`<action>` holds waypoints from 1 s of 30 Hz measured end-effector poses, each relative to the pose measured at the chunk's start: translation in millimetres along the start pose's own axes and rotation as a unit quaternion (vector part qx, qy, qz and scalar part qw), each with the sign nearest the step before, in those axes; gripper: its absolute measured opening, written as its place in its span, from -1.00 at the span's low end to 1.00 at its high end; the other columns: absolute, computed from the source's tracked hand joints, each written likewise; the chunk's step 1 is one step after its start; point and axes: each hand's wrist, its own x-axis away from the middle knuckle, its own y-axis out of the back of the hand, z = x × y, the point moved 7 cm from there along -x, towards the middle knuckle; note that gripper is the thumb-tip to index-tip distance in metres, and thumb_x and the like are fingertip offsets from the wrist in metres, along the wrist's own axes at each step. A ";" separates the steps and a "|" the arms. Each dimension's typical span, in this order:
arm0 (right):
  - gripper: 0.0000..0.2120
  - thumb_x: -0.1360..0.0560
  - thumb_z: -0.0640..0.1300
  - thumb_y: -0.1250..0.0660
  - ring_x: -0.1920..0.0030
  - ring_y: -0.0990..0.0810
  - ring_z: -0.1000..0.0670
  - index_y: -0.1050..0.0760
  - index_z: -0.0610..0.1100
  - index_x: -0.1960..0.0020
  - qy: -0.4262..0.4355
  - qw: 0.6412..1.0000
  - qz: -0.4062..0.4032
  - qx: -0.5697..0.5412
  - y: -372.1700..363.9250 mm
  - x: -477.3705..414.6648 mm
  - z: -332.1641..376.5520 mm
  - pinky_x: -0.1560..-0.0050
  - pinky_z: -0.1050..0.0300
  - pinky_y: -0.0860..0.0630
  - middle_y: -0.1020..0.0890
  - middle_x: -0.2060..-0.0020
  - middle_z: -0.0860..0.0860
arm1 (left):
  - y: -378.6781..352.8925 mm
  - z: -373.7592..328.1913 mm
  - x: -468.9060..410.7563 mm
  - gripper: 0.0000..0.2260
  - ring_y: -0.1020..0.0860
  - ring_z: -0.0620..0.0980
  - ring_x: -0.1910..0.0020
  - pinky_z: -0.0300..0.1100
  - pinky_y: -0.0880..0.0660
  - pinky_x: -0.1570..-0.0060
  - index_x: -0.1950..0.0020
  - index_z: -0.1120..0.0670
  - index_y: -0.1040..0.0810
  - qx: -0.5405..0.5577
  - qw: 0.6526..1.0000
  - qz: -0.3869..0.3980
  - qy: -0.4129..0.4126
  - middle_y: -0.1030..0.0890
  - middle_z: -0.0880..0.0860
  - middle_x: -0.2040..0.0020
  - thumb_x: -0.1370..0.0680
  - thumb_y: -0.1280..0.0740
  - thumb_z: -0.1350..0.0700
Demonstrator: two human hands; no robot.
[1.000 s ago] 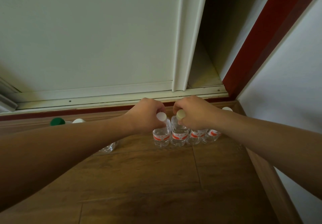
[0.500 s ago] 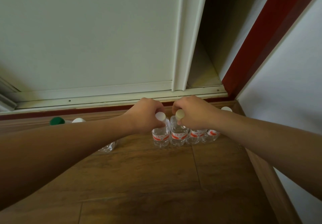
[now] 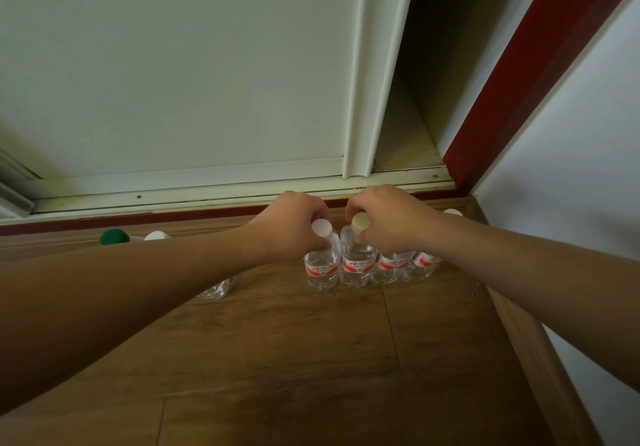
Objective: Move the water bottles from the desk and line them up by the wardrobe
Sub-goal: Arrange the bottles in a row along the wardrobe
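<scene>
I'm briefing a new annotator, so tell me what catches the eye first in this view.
At centre, the left hand grips the neck of a white-capped bottle and the right hand that of a cream-capped bottle, both standing on the wood floor by the white wardrobe. A green cap shows at the far left.

A wood-plank floor [image 3: 311, 359] meets a pale sliding wardrobe door [image 3: 173, 64], dark red trim [image 3: 512, 74] and a white wall [image 3: 588, 133].
</scene>
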 end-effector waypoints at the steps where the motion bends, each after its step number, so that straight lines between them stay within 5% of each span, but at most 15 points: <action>1: -0.75 -0.45 -0.09 -0.43 0.02 -0.52 0.03 -0.56 0.01 -0.12 -0.001 1.000 0.000 0.000 0.0 -0.3 -0.6 0.08 0.13 -0.49 -0.56 0.01 0.09 | -0.4 -0.3 -0.1 -0.74 -0.54 -0.18 0.14 -0.29 -0.51 0.18 -0.05 -0.04 -0.60 0.000 1.000 0.000 0.000 -0.60 -0.11 0.08 -0.41 -0.54 0.02; 30: -0.71 -0.45 -0.09 -0.39 -0.01 -0.51 0.03 -0.53 0.01 -0.17 0.002 1.000 0.007 0.026 1.3 -0.8 -3.4 -0.02 0.06 -0.54 -0.56 -0.04 0.07 | -1.7 -3.2 -0.1 -0.74 -0.55 -0.16 0.14 -0.15 -0.58 0.11 -0.04 -0.02 -0.60 -0.006 1.000 -0.013 -0.016 -0.61 -0.11 0.09 -0.40 -0.54 0.01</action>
